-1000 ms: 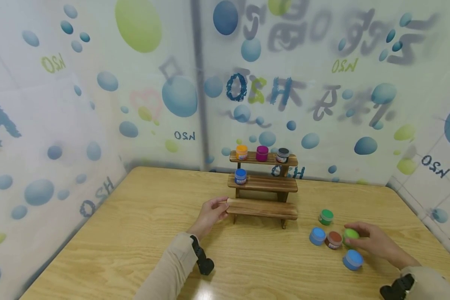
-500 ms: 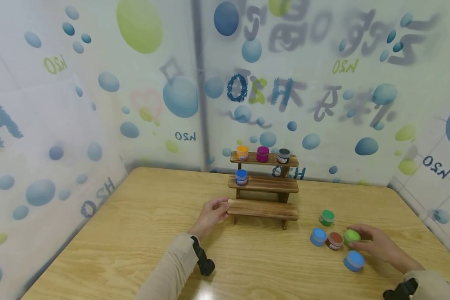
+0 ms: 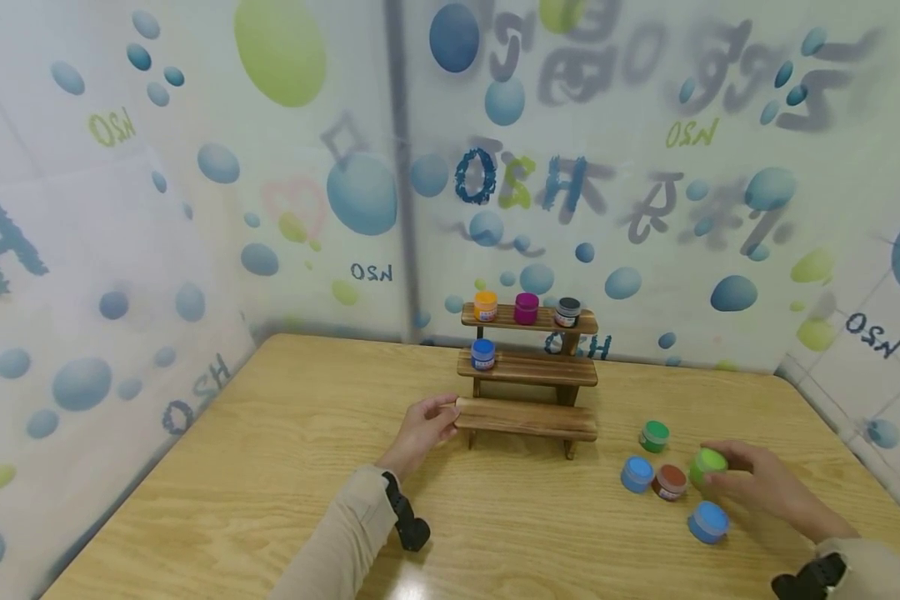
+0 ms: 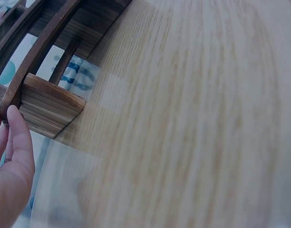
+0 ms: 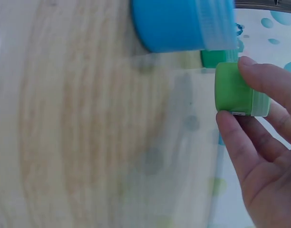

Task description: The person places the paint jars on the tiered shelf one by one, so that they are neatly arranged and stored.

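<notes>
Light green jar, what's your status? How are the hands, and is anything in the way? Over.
Right hand pinching light green jar. Left hand gripping lowest step of wooden stand. Dark green jar between jar and stand, possibly in the way.

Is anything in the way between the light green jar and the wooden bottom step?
On the table, yes: the dark green jar, brown jar and the light blue jar beside it stand between the right hand's light green jar and the bottom step. Above them, nothing visible.
</notes>
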`<move>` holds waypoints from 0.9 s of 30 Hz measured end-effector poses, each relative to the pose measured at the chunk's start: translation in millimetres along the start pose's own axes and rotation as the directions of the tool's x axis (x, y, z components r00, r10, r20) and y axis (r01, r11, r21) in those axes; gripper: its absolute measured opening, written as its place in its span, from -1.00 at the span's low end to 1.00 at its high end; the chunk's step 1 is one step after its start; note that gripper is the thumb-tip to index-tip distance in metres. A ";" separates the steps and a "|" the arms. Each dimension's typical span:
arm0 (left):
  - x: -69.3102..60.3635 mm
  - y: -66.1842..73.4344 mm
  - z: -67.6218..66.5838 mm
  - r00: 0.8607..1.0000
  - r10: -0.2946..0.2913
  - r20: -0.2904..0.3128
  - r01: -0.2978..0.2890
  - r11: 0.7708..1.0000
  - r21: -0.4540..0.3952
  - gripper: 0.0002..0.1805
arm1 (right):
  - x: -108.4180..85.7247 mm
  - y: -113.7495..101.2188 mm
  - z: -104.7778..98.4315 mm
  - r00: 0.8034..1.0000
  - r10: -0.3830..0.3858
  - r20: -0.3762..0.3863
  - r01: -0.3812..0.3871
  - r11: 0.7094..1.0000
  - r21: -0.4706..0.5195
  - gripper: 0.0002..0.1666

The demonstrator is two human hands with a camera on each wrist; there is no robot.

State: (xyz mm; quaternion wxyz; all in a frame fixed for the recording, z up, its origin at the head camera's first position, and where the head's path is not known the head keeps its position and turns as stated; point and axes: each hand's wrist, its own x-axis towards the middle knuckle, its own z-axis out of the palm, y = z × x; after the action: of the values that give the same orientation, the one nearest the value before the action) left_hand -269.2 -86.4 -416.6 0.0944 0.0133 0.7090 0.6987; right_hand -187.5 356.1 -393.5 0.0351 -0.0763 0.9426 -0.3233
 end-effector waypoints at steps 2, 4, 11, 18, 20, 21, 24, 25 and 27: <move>-0.3 0.0 -0.2 1.000 0.005 0.001 -0.005 1.000 -0.002 -0.62 | 1.6 -1.3 -1.7 1.000 -0.021 -0.021 0.021 1.000 -0.022 -0.36; -0.7 -0.1 -0.3 1.000 0.008 0.004 -0.008 1.000 -0.002 -0.62 | 3.2 -3.0 -3.2 0.998 -0.049 -0.039 0.048 0.998 -0.037 -0.38; -0.9 -0.6 -0.9 1.000 0.017 0.010 -0.017 1.000 -0.004 -0.61 | 9.2 -12.2 -8.3 0.994 -0.092 -0.064 0.087 0.993 -0.081 -0.38; -1.1 -0.2 -0.9 1.000 0.010 0.007 -0.010 1.000 -0.007 -0.62 | 13.3 -26.1 -9.4 0.989 -0.132 -0.066 0.126 0.988 -0.093 -0.40; -1.1 -0.2 -1.3 1.000 0.010 0.011 -0.010 1.000 -0.004 -0.61 | 14.7 -29.5 -9.1 0.987 -0.144 -0.064 0.139 0.987 -0.086 -0.41; -1.1 -0.2 -1.5 1.000 0.011 0.015 -0.011 1.000 -0.003 -0.61 | 15.7 -31.2 -8.8 0.986 -0.153 -0.062 0.148 0.985 -0.085 -0.42; -0.9 -0.3 -2.0 1.000 0.010 0.023 -0.010 1.000 -0.001 -0.60 | 19.2 -35.9 -7.9 0.982 -0.179 -0.061 0.174 0.981 -0.086 -0.44; -0.7 -0.7 -2.1 1.000 0.010 0.024 -0.010 1.000 -0.001 -0.60 | 20.6 -38.0 -7.6 0.980 -0.188 -0.062 0.183 0.979 -0.086 -0.44; -0.4 -1.0 -2.2 1.000 0.008 0.024 -0.008 1.000 -0.005 -0.60 | 23.3 -43.1 -7.1 0.975 -0.212 -0.065 0.206 0.974 -0.094 -0.45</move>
State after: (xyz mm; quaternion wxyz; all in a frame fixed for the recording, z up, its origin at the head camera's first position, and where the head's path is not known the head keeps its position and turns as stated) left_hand -269.0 -88.7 -417.6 0.1000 0.0243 0.7061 0.7006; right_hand -206.1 322.9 -361.8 -0.0378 -0.1642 0.9431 -0.2866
